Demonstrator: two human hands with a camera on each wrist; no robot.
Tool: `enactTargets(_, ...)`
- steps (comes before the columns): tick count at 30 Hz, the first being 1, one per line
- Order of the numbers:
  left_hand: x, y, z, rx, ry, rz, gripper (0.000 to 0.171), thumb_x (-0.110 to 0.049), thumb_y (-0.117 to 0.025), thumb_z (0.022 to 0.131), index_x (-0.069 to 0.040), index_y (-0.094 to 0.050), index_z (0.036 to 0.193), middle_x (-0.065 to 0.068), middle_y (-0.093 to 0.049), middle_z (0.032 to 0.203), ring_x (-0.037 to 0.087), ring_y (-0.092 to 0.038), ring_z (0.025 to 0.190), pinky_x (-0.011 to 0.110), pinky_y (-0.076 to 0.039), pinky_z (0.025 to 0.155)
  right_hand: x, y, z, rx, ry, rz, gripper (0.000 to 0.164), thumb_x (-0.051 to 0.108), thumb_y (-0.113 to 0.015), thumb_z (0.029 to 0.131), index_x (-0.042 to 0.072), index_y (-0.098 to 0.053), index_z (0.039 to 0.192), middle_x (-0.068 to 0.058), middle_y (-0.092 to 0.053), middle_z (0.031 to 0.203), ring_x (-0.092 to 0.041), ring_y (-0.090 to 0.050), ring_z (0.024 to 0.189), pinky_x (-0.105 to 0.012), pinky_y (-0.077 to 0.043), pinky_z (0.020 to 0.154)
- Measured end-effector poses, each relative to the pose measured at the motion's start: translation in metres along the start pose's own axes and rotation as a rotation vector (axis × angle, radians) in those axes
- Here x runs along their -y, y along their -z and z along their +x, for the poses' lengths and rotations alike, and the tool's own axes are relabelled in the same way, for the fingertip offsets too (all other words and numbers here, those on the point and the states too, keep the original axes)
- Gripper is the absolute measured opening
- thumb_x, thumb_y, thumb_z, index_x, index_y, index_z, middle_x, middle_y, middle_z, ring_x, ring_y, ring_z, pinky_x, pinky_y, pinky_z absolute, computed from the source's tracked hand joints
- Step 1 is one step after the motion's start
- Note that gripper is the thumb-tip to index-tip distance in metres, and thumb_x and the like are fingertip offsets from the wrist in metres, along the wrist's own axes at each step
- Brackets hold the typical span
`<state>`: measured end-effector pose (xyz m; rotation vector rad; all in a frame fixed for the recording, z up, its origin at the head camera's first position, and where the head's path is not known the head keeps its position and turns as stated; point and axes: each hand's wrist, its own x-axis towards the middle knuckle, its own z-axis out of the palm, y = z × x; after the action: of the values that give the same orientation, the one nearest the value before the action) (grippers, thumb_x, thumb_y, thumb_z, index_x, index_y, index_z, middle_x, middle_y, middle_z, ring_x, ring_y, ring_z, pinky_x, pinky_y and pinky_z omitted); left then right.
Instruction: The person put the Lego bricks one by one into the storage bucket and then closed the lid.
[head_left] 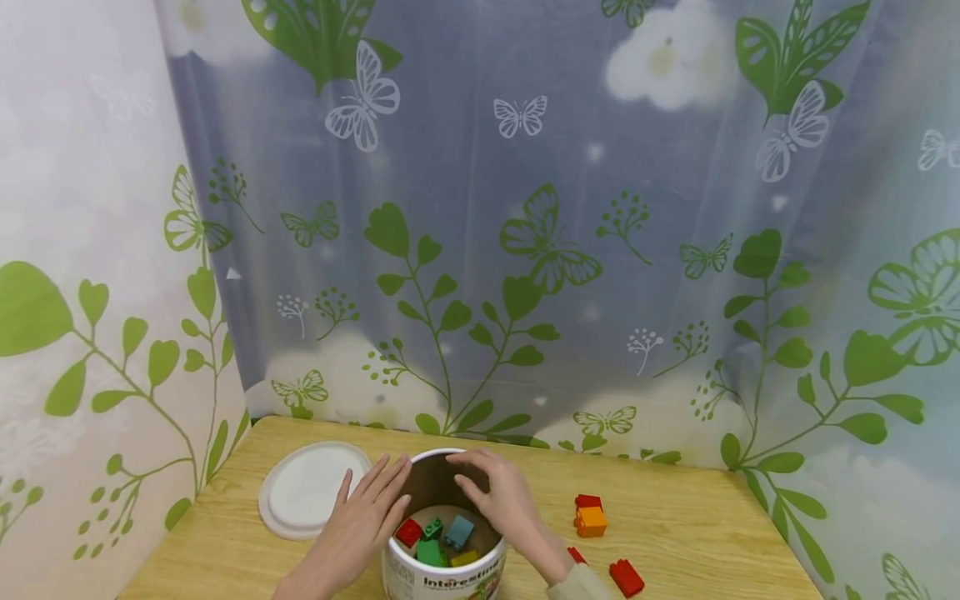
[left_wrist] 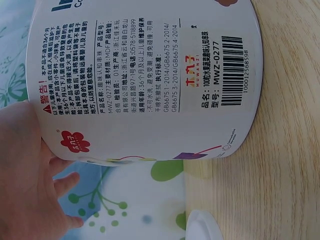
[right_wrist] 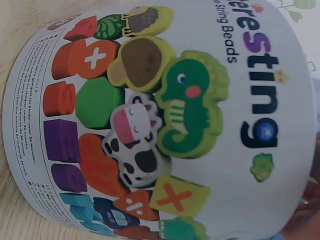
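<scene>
Left grip (head_left: 358,527) and right grip (head_left: 504,493) loosely spread, holding nothing, I flank the top of a white cylindrical bucket (head_left: 403,575) containing coloured plastic blocks (head_left: 431,552), roughly midway between the tabletop's (head_left: 690,550) left and right edges.

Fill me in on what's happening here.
A person has both hands at a white tub: the left hand by its left rim, the right hand by its right rim. The open tub holds red, green, blue and yellow bricks. Its lid lies left of it on the table; an orange brick and some red ones lie to the right.
</scene>
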<state>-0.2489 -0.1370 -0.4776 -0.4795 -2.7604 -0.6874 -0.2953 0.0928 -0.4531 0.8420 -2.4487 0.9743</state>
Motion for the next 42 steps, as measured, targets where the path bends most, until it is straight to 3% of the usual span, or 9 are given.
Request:
enactTargets(8,0.001,-0.002,0.001,-0.009,-0.003,0.009,0.052,-0.041,-0.042,0.109,-0.015,-0.046,0.154,0.0,-0.041,0.16,0.029,-0.029,0.152,0.068,-0.011,0.119,0.0,0.011,-0.006,-0.101,-0.002,0.079,0.024,0.005,-0.077,0.09,0.012,-0.076,0.113,-0.002,-0.076,0.107,-0.023,-0.071,0.094,-0.039,-0.06,0.081)
enactTargets(17,0.0,0.0,0.001,0.008,-0.001,-0.007,0.054,-0.042,-0.041,0.109,-0.014,-0.045,0.155,0.001,-0.04,0.161,0.029,-0.028,0.152,0.068,-0.011,0.119,-0.005,0.025,-0.013,-0.201,0.006,0.073,0.028,0.003,-0.08,0.085,0.009,-0.076,0.112,-0.002,-0.075,0.104,-0.024,-0.071,0.093,-0.04,-0.061,0.08)
enactTargets(26,0.0,0.0,0.001,0.009,0.0,-0.006,0.054,-0.042,-0.041,0.109,-0.014,-0.045,0.155,0.0,-0.04,0.161,0.029,-0.028,0.152,0.068,-0.011,0.119,-0.019,0.045,-0.029,-0.236,-0.107,0.067,0.036,0.003,-0.079,0.086,0.012,-0.073,0.121,-0.001,-0.073,0.115,-0.022,-0.069,0.103,-0.041,-0.059,0.088)
enactTargets(35,0.001,0.001,0.0,0.011,-0.002,-0.01,0.054,-0.041,-0.041,0.109,-0.014,-0.045,0.155,0.001,-0.04,0.161,0.029,-0.028,0.152,0.069,-0.011,0.118,-0.054,0.058,-0.06,-0.281,-0.16,-0.011,0.039,0.002,-0.08,0.085,0.011,-0.072,0.122,-0.005,-0.073,0.117,-0.026,-0.068,0.103,-0.041,-0.06,0.084)
enactTargets(40,0.001,0.001,0.0,0.017,0.002,-0.015,0.054,-0.041,-0.042,0.109,-0.014,-0.044,0.155,0.001,-0.039,0.161,0.029,-0.028,0.152,0.069,-0.01,0.118,-0.071,0.066,-0.08,-0.249,-0.293,-0.043,0.04,0.006,-0.08,0.087,0.013,-0.071,0.125,-0.003,-0.071,0.119,-0.026,-0.066,0.107,-0.037,-0.059,0.085)
enactTargets(42,0.0,0.001,0.0,0.021,0.003,-0.019,0.054,-0.041,-0.042,0.109,-0.014,-0.044,0.155,0.001,-0.039,0.161,0.029,-0.027,0.152,0.069,-0.01,0.119,-0.076,0.07,-0.087,-0.231,-0.355,-0.045,0.04,0.008,-0.079,0.087,0.013,-0.071,0.126,-0.004,-0.07,0.12,-0.027,-0.065,0.109,-0.04,-0.058,0.088)
